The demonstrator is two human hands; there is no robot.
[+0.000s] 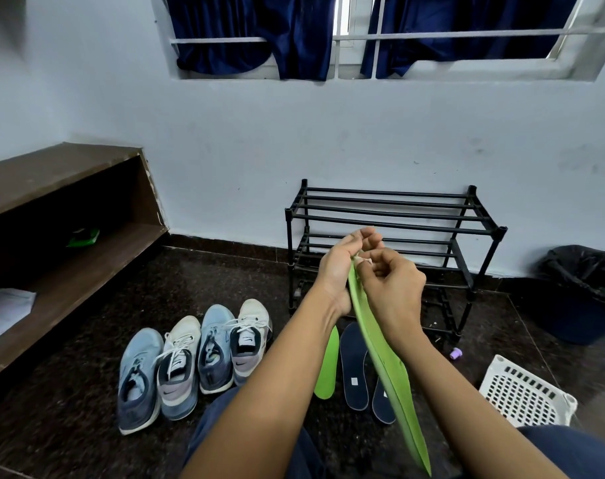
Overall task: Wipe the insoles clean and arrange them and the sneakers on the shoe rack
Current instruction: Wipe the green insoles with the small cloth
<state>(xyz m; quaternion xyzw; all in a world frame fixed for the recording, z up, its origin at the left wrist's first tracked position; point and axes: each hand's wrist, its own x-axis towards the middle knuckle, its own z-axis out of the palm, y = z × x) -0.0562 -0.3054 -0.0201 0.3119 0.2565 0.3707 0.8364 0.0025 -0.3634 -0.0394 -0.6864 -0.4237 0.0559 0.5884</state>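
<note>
Green insole (387, 361) pinched by fingers of left hand (339, 267) and right hand (394, 281), apparently mid-wipe; remaining insoles (354, 368), sneakers (194, 361) on floor, not yet on shoe rack (398, 216).

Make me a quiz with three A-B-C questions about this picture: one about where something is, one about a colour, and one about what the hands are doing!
1. Where do the sneakers stand? A on a bed, B on the floor, C on a chair.
2. What colour is the held insole? A red, B white, C green.
3. What holds it? A both hands, B one hand, C nothing.
Answers: B, they line up on the dark floor; C, it is bright green; A, left hand and right hand both grip it.
</note>
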